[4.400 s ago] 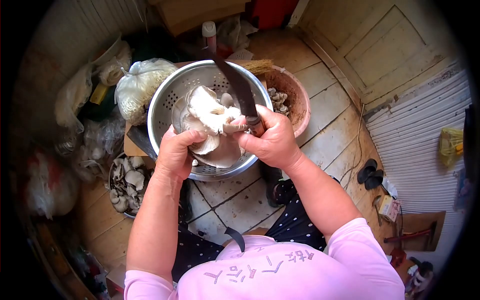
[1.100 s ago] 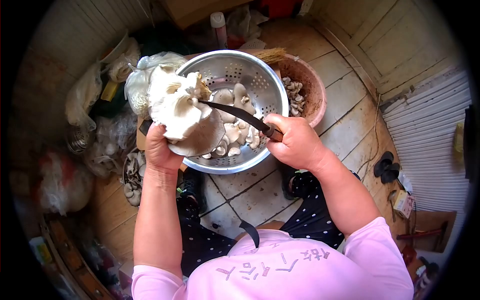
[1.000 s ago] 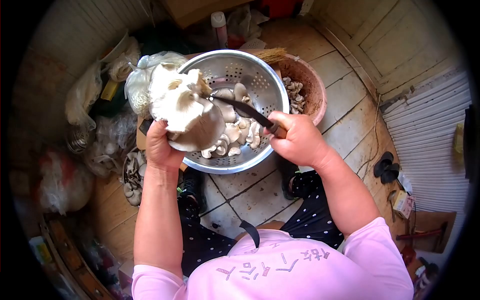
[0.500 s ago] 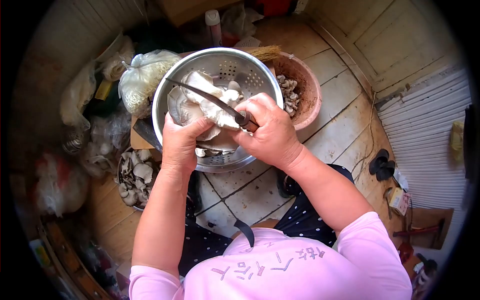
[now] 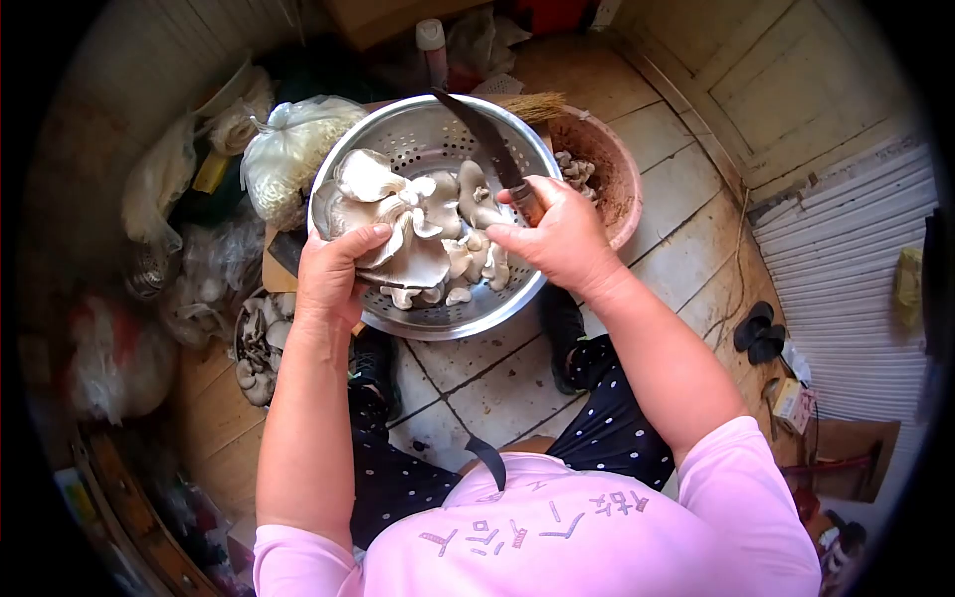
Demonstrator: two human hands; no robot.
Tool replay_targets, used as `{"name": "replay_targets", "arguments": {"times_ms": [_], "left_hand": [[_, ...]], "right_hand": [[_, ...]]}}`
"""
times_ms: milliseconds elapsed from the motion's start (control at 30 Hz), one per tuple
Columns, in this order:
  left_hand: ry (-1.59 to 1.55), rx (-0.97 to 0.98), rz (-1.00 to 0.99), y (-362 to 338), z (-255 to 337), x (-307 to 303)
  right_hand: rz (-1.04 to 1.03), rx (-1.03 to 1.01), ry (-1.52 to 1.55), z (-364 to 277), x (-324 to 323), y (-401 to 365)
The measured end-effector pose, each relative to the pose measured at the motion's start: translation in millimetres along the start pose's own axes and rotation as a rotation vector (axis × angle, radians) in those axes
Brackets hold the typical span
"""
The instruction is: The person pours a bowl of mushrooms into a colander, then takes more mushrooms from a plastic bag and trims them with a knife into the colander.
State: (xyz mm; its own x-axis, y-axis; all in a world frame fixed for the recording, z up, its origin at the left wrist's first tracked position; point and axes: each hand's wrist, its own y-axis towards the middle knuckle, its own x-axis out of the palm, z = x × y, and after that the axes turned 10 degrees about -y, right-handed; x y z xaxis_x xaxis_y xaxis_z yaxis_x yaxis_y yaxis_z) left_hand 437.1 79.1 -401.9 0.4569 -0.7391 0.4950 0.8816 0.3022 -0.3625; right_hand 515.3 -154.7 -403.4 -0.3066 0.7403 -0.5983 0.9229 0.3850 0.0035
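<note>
My left hand grips a pale oyster mushroom cluster at the left side of a perforated metal colander, thumb on top. Part of the cluster hides the fingers beneath. In my right hand is a knife with a dark blade and brown handle, its tip pointing up and away over the colander's far rim. The blade is apart from the cluster. Several loose mushroom pieces lie in the colander, close to my right thumb.
A pink basin with mushroom pieces stands right of the colander. To the left are a tied plastic bag and a container of mushrooms. A spray can stands behind; black slippers lie on the right.
The knife has swung away from the cluster, and my right hand has moved slightly right. Smaller mushroom pieces now show in the colander. My left hand still holds the cluster.
</note>
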Motion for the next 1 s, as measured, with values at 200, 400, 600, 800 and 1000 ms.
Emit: {"name": "replay_targets", "arguments": {"times_ms": [200, 400, 600, 800, 1000], "left_hand": [[-0.018, -0.111, -0.04, -6, -6, 12], [0.065, -0.104, -0.092, -10, -5, 20], [0.112, -0.015, -0.132, -8, -1, 13], [0.117, 0.187, -0.015, 2, -9, 3], [0.119, 0.404, 0.008, 7, -11, 5]], "right_hand": [[0.045, -0.326, -0.225, -23, 17, -16], [0.046, -0.316, -0.261, -15, 13, -12], [-0.142, 0.086, 0.09, -8, -10, 1], [-0.135, 0.119, 0.094, -11, -3, -4], [-0.408, 0.265, 0.436, -36, 17, -28]]}}
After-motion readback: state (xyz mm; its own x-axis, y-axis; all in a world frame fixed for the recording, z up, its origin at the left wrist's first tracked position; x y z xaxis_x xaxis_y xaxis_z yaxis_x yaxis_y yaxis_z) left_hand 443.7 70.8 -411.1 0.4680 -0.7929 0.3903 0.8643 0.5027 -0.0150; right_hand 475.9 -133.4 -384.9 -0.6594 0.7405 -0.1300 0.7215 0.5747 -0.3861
